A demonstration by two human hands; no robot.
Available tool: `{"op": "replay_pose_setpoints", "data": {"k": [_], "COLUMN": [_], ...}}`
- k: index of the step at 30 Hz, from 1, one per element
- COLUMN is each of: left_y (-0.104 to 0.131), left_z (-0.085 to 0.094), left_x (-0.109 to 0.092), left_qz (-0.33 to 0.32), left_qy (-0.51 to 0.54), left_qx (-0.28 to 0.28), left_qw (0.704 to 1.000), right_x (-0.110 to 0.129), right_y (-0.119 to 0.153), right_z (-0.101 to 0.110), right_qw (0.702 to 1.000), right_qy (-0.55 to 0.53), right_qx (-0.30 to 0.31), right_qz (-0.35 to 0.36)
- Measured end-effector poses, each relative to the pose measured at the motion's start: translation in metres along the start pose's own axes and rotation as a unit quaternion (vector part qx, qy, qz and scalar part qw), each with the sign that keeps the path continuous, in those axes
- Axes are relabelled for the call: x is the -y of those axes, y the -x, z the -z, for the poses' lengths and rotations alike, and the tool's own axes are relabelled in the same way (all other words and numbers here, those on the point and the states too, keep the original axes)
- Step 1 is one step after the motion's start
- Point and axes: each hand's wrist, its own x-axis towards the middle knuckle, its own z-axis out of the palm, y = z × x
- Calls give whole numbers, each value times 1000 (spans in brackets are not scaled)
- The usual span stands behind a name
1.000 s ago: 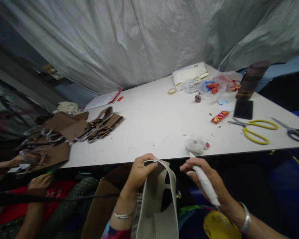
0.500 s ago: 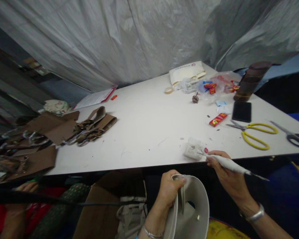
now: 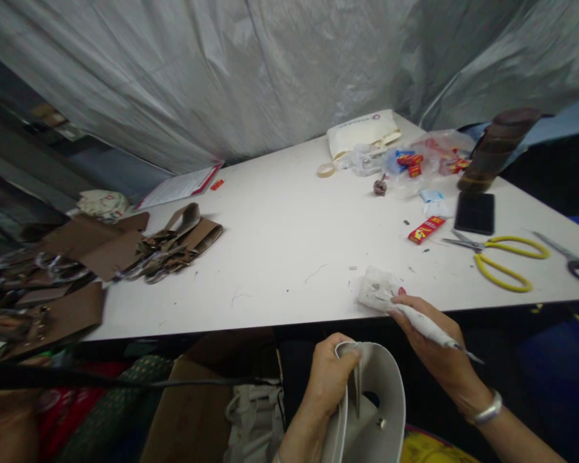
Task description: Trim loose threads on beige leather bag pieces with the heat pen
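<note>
One off-white, smooth, curved bag piece (image 3: 390, 395), pinched firmly by the left hand (image 3: 329, 373), below the white table (image 3: 270, 244).
Right hand (image 3: 441, 355), fingers closed, grips one slim white wrapped tool (image 3: 427, 326) beside one crumpled white pad (image 3: 374, 284).

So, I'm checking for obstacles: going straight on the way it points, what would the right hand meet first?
Probably the white wad, just ahead of the right hand; exact depth is unclear.

hands (image 3: 329, 374) holding pale piece (image 3: 390, 386), white tool (image 3: 427, 325)

White table (image 3: 265, 238), brown pieces (image 3: 109, 252) at left, black phone (image 3: 475, 213), yellow-handled scissors (image 3: 485, 245), red packet (image 3: 426, 230), tape roll (image 3: 325, 174), white wad (image 3: 375, 288) near edge
</note>
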Motion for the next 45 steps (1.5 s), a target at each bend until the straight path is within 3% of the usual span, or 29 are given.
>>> {"op": "replay_pose_setpoints", "data": {"k": [4,9,14,17,19,22,38,45], "left_y": [2,2,5,8,9,11,14,13], "left_z": [-1,0,-3,-5,-8,-11,-18,-26], "left_x": [-2,0,0,-3,-4,-5,-6,3], "left_qz": [10,13,19,28,33,34,44,52], "left_qy": [11,17,20,24,26,22,24,29], "left_qx": [3,15,25,37,46,60,81,81], "left_qw": [1000,1000,999,999,998,997,996,995], "right_x": [3,-1,2,8,11,12,5,11], "right_y": [-1,1,4,7,11,17,14,-3], "right_z": [1,0,8,10,9,5,9,12], "right_qw": [998,1000,991,953,925,911,895,889], "right_qy": [26,12,-72,-206,-270,-295,-275,-267], "right_qx": [21,24,-13,57,111,152,232,298], "right_qz": [51,16,-108,-215,-244,-245,-263,-224]}}
